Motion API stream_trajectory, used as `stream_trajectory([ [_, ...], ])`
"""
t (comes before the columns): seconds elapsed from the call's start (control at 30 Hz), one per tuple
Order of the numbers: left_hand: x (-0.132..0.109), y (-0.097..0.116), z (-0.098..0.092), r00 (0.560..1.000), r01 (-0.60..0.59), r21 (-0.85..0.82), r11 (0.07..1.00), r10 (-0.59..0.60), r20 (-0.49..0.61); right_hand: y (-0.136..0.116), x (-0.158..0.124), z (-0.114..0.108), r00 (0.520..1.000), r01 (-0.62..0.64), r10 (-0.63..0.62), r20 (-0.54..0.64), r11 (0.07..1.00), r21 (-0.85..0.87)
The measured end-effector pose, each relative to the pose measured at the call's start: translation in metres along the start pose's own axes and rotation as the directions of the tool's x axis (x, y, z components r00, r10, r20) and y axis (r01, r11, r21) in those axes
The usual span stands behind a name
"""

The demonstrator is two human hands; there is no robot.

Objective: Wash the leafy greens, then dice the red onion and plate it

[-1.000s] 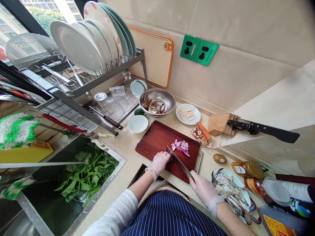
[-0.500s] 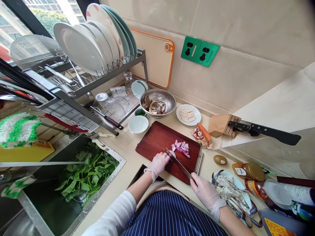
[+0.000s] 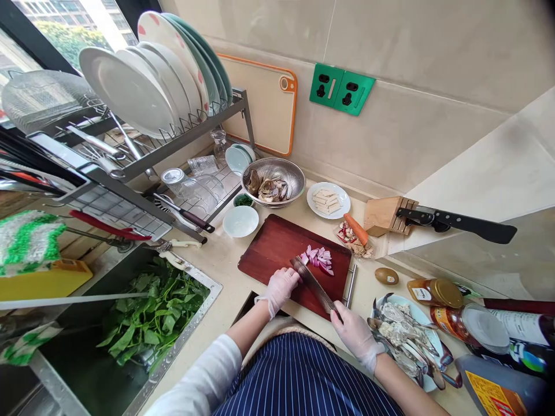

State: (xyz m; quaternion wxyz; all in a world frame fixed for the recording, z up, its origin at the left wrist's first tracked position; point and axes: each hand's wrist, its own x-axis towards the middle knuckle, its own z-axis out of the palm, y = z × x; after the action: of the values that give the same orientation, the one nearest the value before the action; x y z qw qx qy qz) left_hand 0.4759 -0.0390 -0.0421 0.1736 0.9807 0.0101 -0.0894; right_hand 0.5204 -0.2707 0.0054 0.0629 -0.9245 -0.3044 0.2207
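Note:
On the dark red cutting board (image 3: 273, 245), my left hand (image 3: 281, 289), in a clear glove, has its fingers bent and pressed together at the tip of the knife; what they hold is too hidden to tell. My gloved right hand (image 3: 356, 336) is closed around the handle of a knife (image 3: 315, 287), whose blade slants up and left across the board. Slices of purple onion (image 3: 319, 259) lie just beyond the blade.
Behind the board are a white bowl (image 3: 240, 221), a steel colander (image 3: 277, 180) and a plate of pale strips (image 3: 328, 200). A sink (image 3: 215, 287) with leafy greens is left; cut crab (image 3: 403, 335), jars and a knife block (image 3: 381, 215) are right.
The knife blade has tilted, so more of its flat side shows. My right hand has shifted slightly left. The camera view has moved a little.

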Motion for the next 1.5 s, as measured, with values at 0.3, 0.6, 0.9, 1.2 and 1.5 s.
stream_trajectory([
  [0.3, 0.022, -0.012, -0.043, 0.992, -0.075, -0.185, 0.980, 0.092, 0.083, 0.009, -0.016, -0.007, 0.972, -0.072, 0.073, -0.224, 0.997, 0.013],
  [0.6, 0.013, 0.005, -0.019, 0.989, 0.131, -0.282, 0.951, -0.146, -0.035, -0.010, -0.040, 0.002, 0.959, -0.190, 0.199, -0.203, 0.980, 0.062],
  [0.9, 0.010, -0.006, -0.020, 0.981, 0.174, -0.331, 0.927, -0.194, -0.026, -0.040, -0.043, -0.016, 0.960, -0.275, 0.278, -0.024, 0.956, 0.099],
  [1.2, 0.012, 0.002, -0.018, 0.984, 0.171, -0.117, 0.978, -0.177, -0.038, -0.055, -0.027, -0.010, 0.938, -0.346, 0.340, 0.073, 0.935, 0.082],
  [1.5, 0.029, -0.024, -0.022, 0.971, 0.088, -0.462, 0.883, -0.179, -0.157, -0.016, -0.043, -0.020, 0.942, -0.198, 0.178, -0.285, 0.979, -0.042],
])
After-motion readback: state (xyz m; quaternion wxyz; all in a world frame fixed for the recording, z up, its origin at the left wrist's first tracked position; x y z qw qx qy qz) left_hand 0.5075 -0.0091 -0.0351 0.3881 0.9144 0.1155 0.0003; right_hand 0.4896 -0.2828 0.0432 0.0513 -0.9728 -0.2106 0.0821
